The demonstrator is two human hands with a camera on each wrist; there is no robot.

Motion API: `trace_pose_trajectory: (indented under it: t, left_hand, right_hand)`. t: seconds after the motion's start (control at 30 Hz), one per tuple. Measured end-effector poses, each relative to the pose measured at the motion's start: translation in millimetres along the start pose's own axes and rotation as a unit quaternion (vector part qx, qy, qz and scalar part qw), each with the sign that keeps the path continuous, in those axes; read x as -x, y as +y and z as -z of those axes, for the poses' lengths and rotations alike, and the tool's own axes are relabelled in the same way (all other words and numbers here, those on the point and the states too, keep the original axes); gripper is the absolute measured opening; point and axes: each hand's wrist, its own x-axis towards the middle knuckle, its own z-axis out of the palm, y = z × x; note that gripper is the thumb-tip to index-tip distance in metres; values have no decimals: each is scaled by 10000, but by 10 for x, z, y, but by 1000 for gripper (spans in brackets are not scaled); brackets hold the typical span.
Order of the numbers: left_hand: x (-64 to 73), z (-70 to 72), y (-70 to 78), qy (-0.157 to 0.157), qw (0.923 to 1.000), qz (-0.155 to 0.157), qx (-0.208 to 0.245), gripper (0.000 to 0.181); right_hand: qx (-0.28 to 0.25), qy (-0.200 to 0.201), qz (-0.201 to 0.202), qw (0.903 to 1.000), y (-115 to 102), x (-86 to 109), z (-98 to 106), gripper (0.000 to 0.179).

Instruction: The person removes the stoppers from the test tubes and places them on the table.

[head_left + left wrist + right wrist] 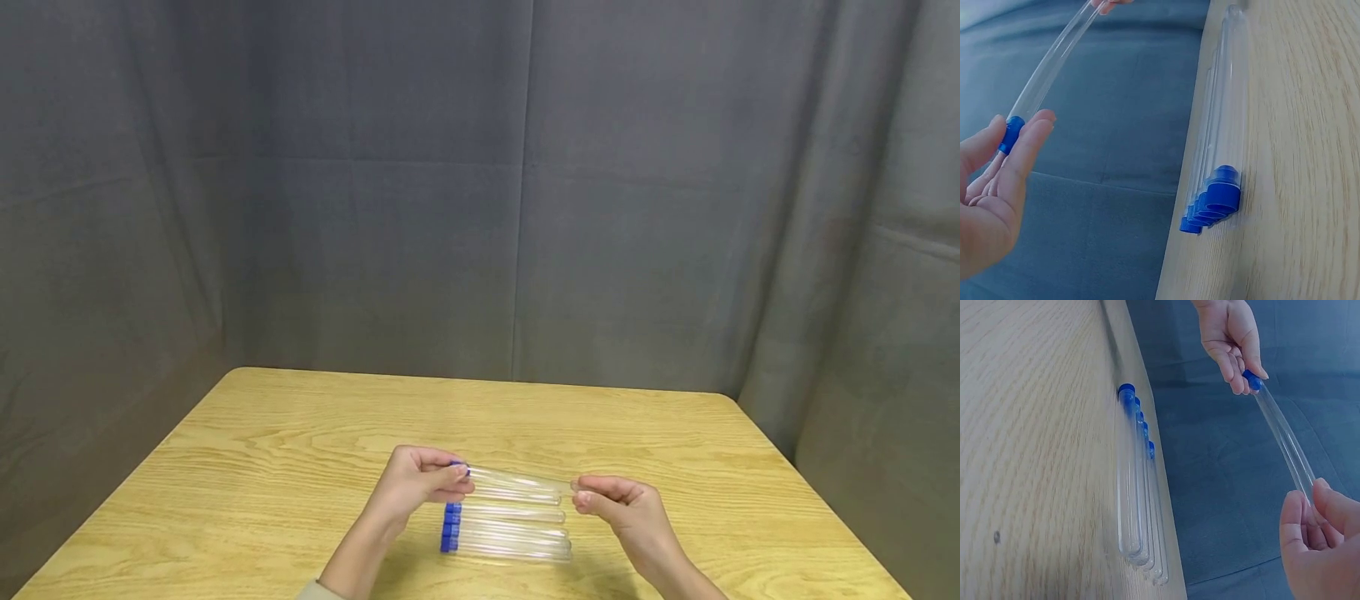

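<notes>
Between both hands a clear test tube [1286, 440] with a blue cap [1012, 134] is held raised above the table. My left hand [414, 485] pinches it at the capped end, thumb on one side and fingers on the other. At the rounded end, my right hand [628, 510] grips the tube between thumb and fingers. Several more capped test tubes [513, 533] lie side by side on the table just below and nearer than the held one, their blue caps all toward the left. In the left wrist view these lying tubes [1229, 106] overlap one another.
A wood-grain table [300, 450] with rounded far corners lies under the hands. Grey curtains [390, 250] hang behind it and along both sides. A small dark mark [997, 537] shows on the tabletop in the right wrist view.
</notes>
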Motion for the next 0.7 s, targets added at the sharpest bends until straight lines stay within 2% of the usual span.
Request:
trace_pose_trajectory:
  t: [0.17,0.3,0.47,0.7]
  left_hand:
    - [12,-22,18,219,9994,-182,-184,21]
    - [21,-51,41,470,9960,-396,-642,18]
    - [33,-77,70,611,9907,-543,-1089,15]
    - [44,-92,84,858,9794,-770,-1658,13]
  right_hand:
    - [-32,249,118,9996,2,5,-38,17]
    - [62,697,187,9974,-7,27,-103,21]
    - [334,1075,241,9934,-25,62,-164,22]
    - [458,1252,821,9877,-14,114,-222,20]
